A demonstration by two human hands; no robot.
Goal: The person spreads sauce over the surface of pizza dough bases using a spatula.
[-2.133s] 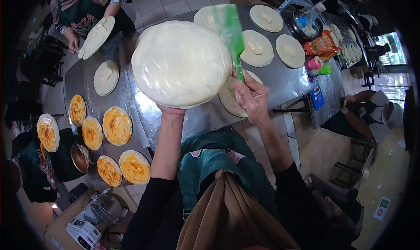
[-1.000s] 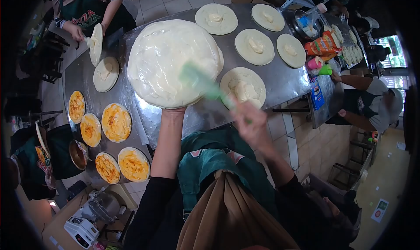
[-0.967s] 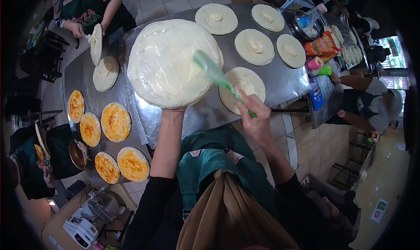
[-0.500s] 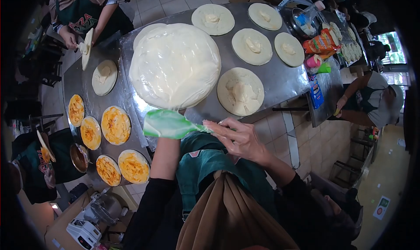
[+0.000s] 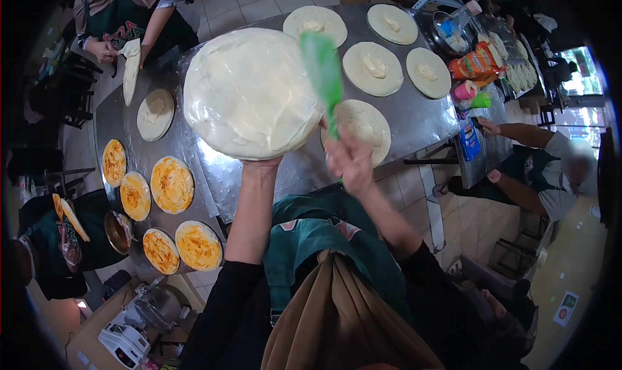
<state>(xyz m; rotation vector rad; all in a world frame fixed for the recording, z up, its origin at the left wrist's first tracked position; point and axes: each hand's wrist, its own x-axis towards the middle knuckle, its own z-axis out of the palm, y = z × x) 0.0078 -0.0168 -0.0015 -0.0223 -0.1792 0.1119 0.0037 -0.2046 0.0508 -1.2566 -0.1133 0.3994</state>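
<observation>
My left hand (image 5: 262, 167) is under a large round of dough (image 5: 253, 91) coated with a glossy white spread, holding it up over the metal table; its fingers are hidden beneath. In my right hand (image 5: 352, 159), blurred by motion, I grip a green spatula (image 5: 322, 65) whose blade stands at the round's right edge. A smaller dough round (image 5: 372, 120) with white spread lies partly behind my right hand. More rounds, each with a dollop in the middle, lie farther back, such as one dough round (image 5: 372, 69).
Several orange-topped rounds (image 5: 172, 184) lie on the left table. At upper left a co-worker's hands (image 5: 102, 50) hold a round on edge; another person (image 5: 68, 240) holds rounds at lower left. An orange pouch (image 5: 476, 64) and a blue pack (image 5: 468, 138) are at right, near another person (image 5: 551, 159).
The spatula has swung up and right from the round's near edge to its right side. The large round has shifted slightly up and left. At right, the person's arm has reached toward the table.
</observation>
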